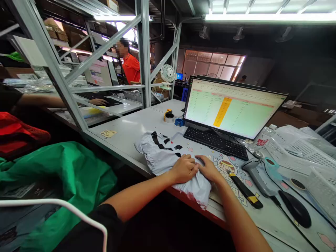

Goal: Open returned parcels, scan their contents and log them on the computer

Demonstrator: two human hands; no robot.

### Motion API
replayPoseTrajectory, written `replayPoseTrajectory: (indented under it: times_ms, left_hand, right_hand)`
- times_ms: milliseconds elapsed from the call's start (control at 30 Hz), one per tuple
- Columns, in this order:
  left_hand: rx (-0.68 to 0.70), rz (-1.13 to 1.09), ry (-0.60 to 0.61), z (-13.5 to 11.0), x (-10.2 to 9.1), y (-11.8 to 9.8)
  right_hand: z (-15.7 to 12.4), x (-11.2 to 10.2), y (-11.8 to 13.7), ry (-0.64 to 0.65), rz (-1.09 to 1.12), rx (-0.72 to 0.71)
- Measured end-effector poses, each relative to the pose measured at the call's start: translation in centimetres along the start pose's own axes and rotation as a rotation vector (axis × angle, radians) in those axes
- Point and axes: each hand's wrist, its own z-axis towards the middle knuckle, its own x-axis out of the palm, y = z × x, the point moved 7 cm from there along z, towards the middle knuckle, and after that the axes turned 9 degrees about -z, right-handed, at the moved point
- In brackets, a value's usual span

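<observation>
A crumpled white plastic mailing bag (157,157) with black strips on its far end lies across the table's front edge. Its near end hangs a little over the edge. My left hand (184,168) is closed on the middle of the bag, fingers curled into the plastic. Close beside it, my right hand (208,168) grips the bag's right side, with its fingertips partly hidden. Whatever is inside the bag cannot be seen. To the right of my right hand, a black and yellow utility knife (245,190) rests on the printed desk mat (237,175).
Behind the bag stand a keyboard (215,141) and a monitor (233,106). A barcode scanner (258,178), a mouse (295,208) and white baskets (296,154) occupy the right. Tape rolls (169,117) sit farther back. Left are a green bag (76,168), a shelf frame (145,52) and a co-worker (130,68).
</observation>
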Motion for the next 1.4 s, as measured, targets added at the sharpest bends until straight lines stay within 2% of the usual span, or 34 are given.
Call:
replayPoseTrajectory:
  times_ms: [133,300,400,467,633,733,867,967,1100,1167,1267,1400]
  left_hand:
    - [0.13,0.065,-0.086,-0.2,-0.1,-1.2]
    - [0.159,0.057,-0.108,-0.3,-0.3,-2.2]
    - [0.179,0.019,-0.093,-0.5,-0.5,-2.4]
    - [0.188,-0.009,-0.072,-0.6,-0.6,-2.5]
    - [0.189,-0.05,0.026,-0.2,-1.2,-3.2]
    - [0.11,-0.006,0.117,-0.2,-1.7,-4.2]
    - [0.014,0.01,0.209,-1.7,-2.9,-6.6]
    - [-0.039,-0.002,0.247,-3.3,-4.0,-7.9]
    - [-0.189,0.082,0.302,-4.7,-4.8,-7.0]
    - [-0.185,0.107,0.337,-4.7,-4.8,-6.9]
    - [-0.134,0.058,0.361,-3.8,-4.4,-8.0]
    - [-0.248,0.043,0.387,-2.8,-3.0,-9.6]
  right_hand:
    - [0.5,-0.1,1.0,0.197,-0.121,-0.058]
    - [0.6,-1.5,4.7,0.203,-0.354,-0.219]
    - [-0.2,-1.5,6.9,0.25,-0.42,-0.33]
    - [-0.8,-1.4,7.7,0.265,-0.457,-0.356]
    - [-0.6,-1.6,8.0,0.246,-0.554,-0.253]
    - [0.3,-2.6,7.7,0.196,-0.583,-0.206]
    - [1.3,-5.0,6.5,0.11,-0.619,-0.119]
    - [1.2,-5.7,6.0,0.083,-0.636,-0.069]
    - [0.9,-4.1,6.7,0.094,-0.637,-0.014]
    - [0.8,-3.0,7.3,0.098,-0.635,0.019]
    - [0.6,-1.6,7.7,0.11,-0.648,0.064]
    - [0.2,-1.1,7.3,0.097,-0.705,0.102]
